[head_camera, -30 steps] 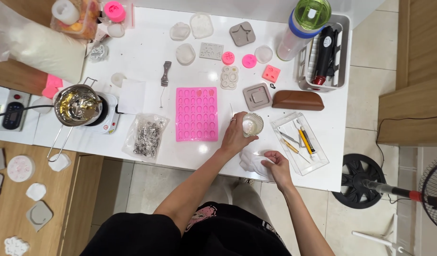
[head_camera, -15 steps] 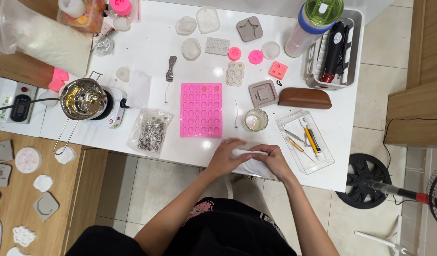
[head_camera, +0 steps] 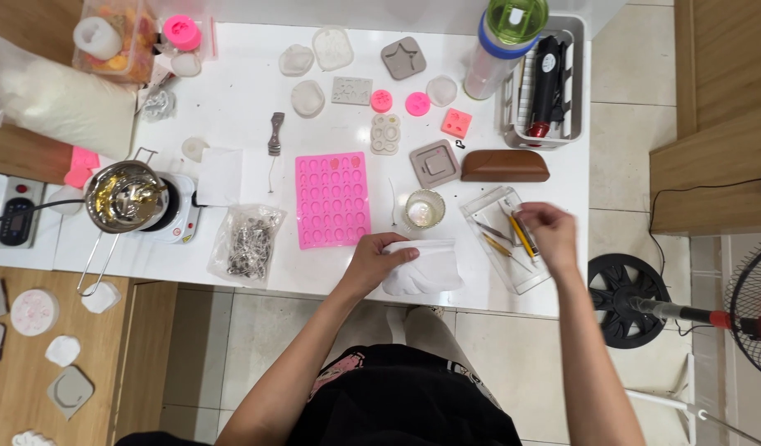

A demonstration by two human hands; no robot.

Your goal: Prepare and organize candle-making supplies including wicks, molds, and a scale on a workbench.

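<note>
Head view, looking straight down on a white table [head_camera: 256,107]. The left hand [head_camera: 379,258] comes in from the lower edge with the forearm angled up and to the right; its fingers curl over the near-left corner of a soft, crumpled white cloth or tissue [head_camera: 430,268], pinching it against the tabletop. This cloth lies at the front edge of the table, just below a small round glass jar [head_camera: 423,208] with a shiny, clear wall.

The right hand [head_camera: 548,233] is blurred, its forearm rising steeply from the bottom right. It hovers over a flat, clear plastic pouch [head_camera: 512,248], right of the jar, that holds thin pen-like tools, one of them yellow. The fingers look loosely bent, and whether they hold anything cannot be told.

Left of the jar lies a rectangular pink silicone mould [head_camera: 333,200] with rows of small oval hollows. Further left of it is a clear bag of small metal pieces [head_camera: 248,244], then a shiny metal pot [head_camera: 126,196] on a small white hotplate. Above-right of the jar sits a smooth brown oblong case [head_camera: 505,166], and just above the jar a grey square mould [head_camera: 436,163].
</note>
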